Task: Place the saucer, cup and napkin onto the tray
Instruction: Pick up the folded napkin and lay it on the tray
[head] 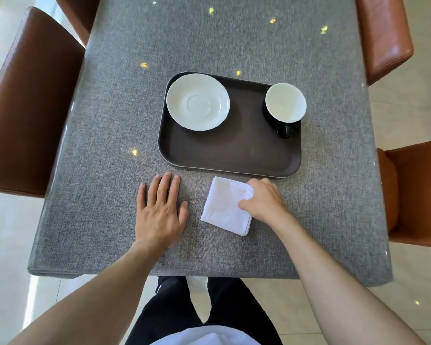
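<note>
A dark brown tray (224, 153) lies in the middle of the grey table. On its far left part sits a white saucer (197, 101). A black cup (285, 103) with a white inside stands at the tray's far right corner, handle toward me. A folded white napkin (224, 207) lies on the tablecloth just in front of the tray. My right hand (264, 199) pinches the napkin's right edge, thumb on top. My left hand (161, 210) rests flat on the cloth, fingers spread, to the left of the napkin.
Brown leather chairs stand around the table: one at the left (28, 100), two at the right (383, 33) (418, 192). The table's near edge (159, 272) runs just in front of my legs.
</note>
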